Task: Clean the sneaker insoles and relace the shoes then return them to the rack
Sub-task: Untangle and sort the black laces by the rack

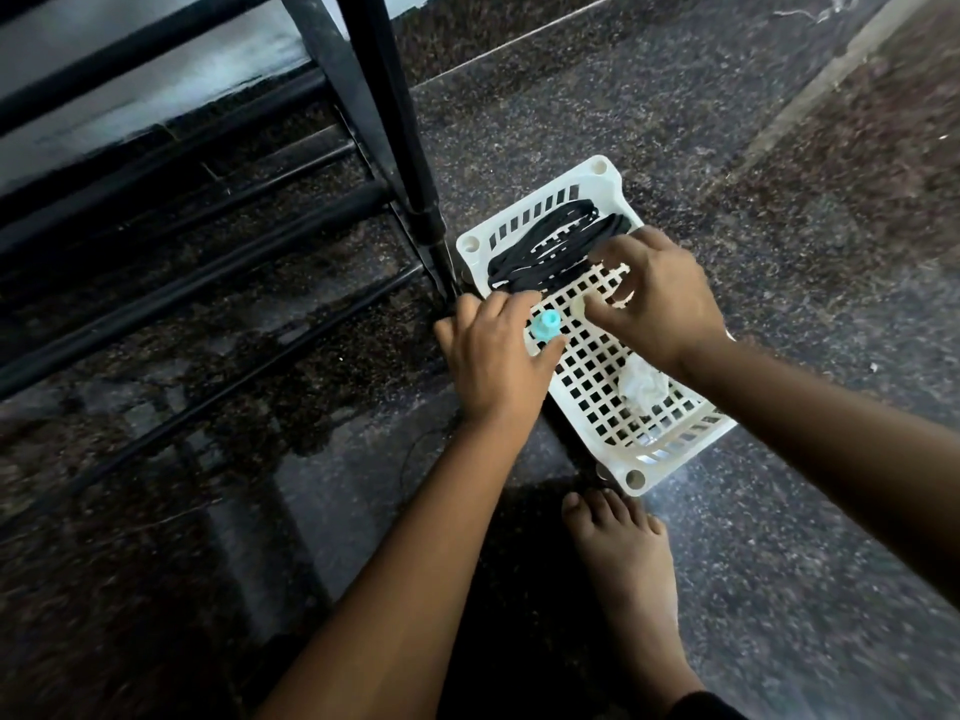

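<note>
We look down at a white plastic basket [631, 478] with a grid floor, set on a dark speckled stone floor [779, 200] just beside the foot of a black metal rack [384, 122]. A coiled bundle of black shoelaces [545, 246] lies in the far end of the basket, against its slotted wall. No sneaker or insole shows in this view, and the rack bars we can see carry nothing.

Our left hand [493, 361] reaches over the basket's near-left edge, fingers curled around a small object with a teal cap [545, 324] that sticks up between thumb and fingers; it looks like a small bottle, though its body is hidden by the hand. Our right hand [660, 298] hovers over the middle of the basket, just beside the laces, with thumb and fingertips pinched around a pale ring-shaped piece [597, 304]; motion blur keeps us from telling what that piece is. The 2 hands sit close together, the cap between them.

A crumpled bit of white tissue or plastic [641, 389] rests on the grid floor at the near end of the basket, below our right wrist. 1 bare foot [623, 563] stands on the floor just in front of the basket's near corner.
</note>
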Demonstrator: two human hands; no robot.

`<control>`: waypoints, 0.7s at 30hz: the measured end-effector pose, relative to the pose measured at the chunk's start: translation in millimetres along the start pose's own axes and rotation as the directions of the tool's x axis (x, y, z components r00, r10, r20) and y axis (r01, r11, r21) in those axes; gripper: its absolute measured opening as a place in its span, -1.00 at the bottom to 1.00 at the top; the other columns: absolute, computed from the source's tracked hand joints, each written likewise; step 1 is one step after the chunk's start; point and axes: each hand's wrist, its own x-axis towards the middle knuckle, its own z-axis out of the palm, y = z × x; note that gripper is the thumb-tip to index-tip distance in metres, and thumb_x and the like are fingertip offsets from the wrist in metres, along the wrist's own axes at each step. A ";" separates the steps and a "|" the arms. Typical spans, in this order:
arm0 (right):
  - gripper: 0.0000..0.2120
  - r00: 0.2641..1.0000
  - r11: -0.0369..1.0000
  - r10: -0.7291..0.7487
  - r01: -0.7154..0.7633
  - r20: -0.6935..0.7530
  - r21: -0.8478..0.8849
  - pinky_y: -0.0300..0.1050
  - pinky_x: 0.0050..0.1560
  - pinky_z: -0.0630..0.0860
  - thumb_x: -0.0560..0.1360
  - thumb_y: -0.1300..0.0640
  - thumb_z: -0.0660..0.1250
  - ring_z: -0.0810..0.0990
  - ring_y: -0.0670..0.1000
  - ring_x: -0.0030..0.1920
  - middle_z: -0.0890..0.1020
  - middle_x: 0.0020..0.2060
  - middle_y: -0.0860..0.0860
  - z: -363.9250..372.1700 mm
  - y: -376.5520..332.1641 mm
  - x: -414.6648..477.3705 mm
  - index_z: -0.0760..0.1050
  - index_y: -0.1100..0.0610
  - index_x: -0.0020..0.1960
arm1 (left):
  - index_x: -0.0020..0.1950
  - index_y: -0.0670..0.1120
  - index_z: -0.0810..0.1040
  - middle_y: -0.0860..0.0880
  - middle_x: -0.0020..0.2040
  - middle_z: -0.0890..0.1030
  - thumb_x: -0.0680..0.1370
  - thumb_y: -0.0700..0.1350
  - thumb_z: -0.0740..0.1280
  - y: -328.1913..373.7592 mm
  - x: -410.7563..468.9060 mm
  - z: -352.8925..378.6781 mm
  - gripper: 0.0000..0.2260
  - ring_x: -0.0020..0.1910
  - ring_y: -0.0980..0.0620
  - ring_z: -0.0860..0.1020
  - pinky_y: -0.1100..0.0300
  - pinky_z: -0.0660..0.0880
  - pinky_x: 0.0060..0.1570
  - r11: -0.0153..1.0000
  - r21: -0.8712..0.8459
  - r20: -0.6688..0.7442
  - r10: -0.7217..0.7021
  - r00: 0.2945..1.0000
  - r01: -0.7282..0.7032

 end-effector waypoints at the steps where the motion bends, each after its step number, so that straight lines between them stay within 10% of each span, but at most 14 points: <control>1: -0.75 0.998 0.999 -0.025 0.028 -0.058 0.035 -0.06 -0.12 0.53 0.40 0.16 0.38 0.54 -0.02 -0.29 0.50 -0.05 -0.01 -3.3 -3.7 -3.8 0.54 0.13 0.08 | 0.09 0.00 0.61 0.07 0.01 0.63 0.39 -0.01 0.48 -8.3 -2.8 -2.4 -0.70 -0.01 0.01 0.45 0.23 0.18 -0.05 0.995 -0.099 -0.057 -0.019 0.998 0.014; 6: -0.82 0.922 0.923 -0.385 0.382 0.044 0.053 -0.14 -0.31 0.49 0.47 0.18 0.19 0.53 0.03 -0.37 0.54 -0.20 0.08 7.4 -35.2 -41.4 0.53 0.20 -0.04 | 0.04 -0.20 0.63 -0.16 -0.02 0.63 0.46 -0.33 0.38 -60.8 -34.8 -12.5 -0.82 -0.19 0.04 0.52 0.57 0.38 -0.26 0.877 -0.426 -0.124 -0.301 0.945 0.224; 10: -0.73 0.737 0.842 -0.266 0.492 0.621 -0.222 -0.04 -0.20 0.46 0.57 0.22 0.11 0.58 0.19 -0.06 0.51 0.06 0.17 43.8 -64.8 -58.9 0.42 0.23 0.22 | 0.14 -0.19 0.60 -0.14 0.08 0.59 0.42 -0.40 0.36 -81.6 -47.7 -4.4 -0.68 -0.09 -0.04 0.57 0.41 0.49 -0.14 0.936 -0.325 0.062 -0.121 0.991 0.134; 16: -0.59 0.794 0.716 -0.448 0.593 0.411 -0.368 -0.27 -0.70 0.22 0.25 0.34 -0.04 0.47 0.05 -0.64 0.54 -0.49 0.11 77.1 -69.7 -64.4 0.61 0.29 -0.32 | 0.22 -0.18 0.56 -0.13 0.09 0.59 0.45 -0.29 0.40 -77.0 -31.5 9.9 -0.67 -0.04 -0.13 0.59 0.07 0.54 -0.05 0.972 -0.227 0.173 0.099 0.980 -0.058; 21: -0.61 0.741 0.664 -0.382 0.636 0.552 -0.394 -0.15 -0.52 0.43 0.38 0.35 0.00 0.60 0.12 -0.40 0.59 -0.22 0.21 69.1 -70.0 -63.2 0.61 0.33 -0.12 | 0.13 -0.15 0.61 -0.12 -0.02 0.63 0.35 -0.08 0.53 -65.2 -7.2 16.1 -0.61 -0.24 -0.09 0.59 0.11 0.51 -0.20 0.970 -0.244 0.143 0.022 0.989 0.014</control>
